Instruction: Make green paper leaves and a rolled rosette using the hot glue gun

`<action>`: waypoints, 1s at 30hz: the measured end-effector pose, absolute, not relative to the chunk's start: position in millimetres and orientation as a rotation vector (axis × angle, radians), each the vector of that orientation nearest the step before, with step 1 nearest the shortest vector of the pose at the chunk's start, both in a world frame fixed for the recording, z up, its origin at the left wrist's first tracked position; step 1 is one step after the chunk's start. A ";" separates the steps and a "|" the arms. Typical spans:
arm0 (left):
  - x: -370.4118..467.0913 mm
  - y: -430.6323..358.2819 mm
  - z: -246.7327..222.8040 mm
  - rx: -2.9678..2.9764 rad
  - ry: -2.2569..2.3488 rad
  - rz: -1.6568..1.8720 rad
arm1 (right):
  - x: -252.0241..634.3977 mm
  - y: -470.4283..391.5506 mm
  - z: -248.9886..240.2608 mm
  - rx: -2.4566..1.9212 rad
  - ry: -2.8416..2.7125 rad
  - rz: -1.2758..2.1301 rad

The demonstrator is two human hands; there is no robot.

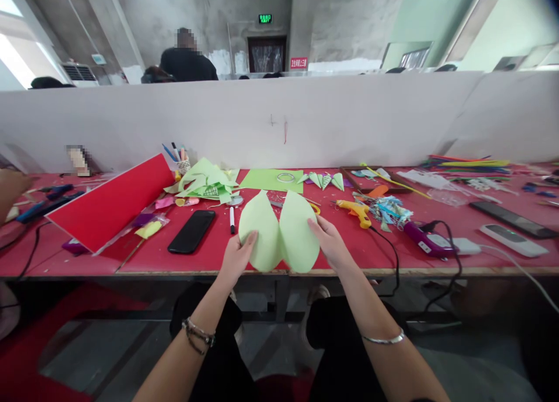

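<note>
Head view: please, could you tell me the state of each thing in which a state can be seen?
Pale green paper, creased in the middle, partly unfolded
Left hand, gripping its left lobe
Right hand, gripping its right lobe
Black phone beside the left hand, lying flat, dark
Yellow glue gun, lying down, corded
Yellow-handled scissors, mostly hidden, open or closed unclear
Red board, tilted
Pen cup, upright, filled
Exit sign, lit
</note>
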State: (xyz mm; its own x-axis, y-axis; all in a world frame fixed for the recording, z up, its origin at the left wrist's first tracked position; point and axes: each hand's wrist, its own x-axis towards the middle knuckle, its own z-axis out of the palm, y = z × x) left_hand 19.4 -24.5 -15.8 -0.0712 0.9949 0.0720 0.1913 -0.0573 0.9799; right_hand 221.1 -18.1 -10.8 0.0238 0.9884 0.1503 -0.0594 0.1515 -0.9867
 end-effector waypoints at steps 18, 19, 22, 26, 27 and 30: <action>-15.4 -19.4 -9.1 1.336 1.595 1.379 | 229.9 -17.0 -10.6 -1.169 -1.319 1.065; -20.2 -18.6 -8.7 1.301 1.591 1.414 | 233.7 -15.5 -12.2 -1.159 -1.268 1.043; -37.3 -15.5 -6.9 1.212 1.632 1.499 | 249.2 -9.8 -17.5 -1.168 -1.134 0.974; -55.1 -8.9 -6.5 1.017 1.710 1.670 | 267.0 -3.3 -22.5 -1.156 -0.990 0.900; -56.9 -6.7 -7.7 0.969 1.661 1.686 | 269.1 -2.3 -23.2 -1.149 -0.968 0.896; -55.0 1.3 -15.4 0.895 1.450 1.627 | 269.0 -1.7 -24.1 -1.135 -0.980 0.940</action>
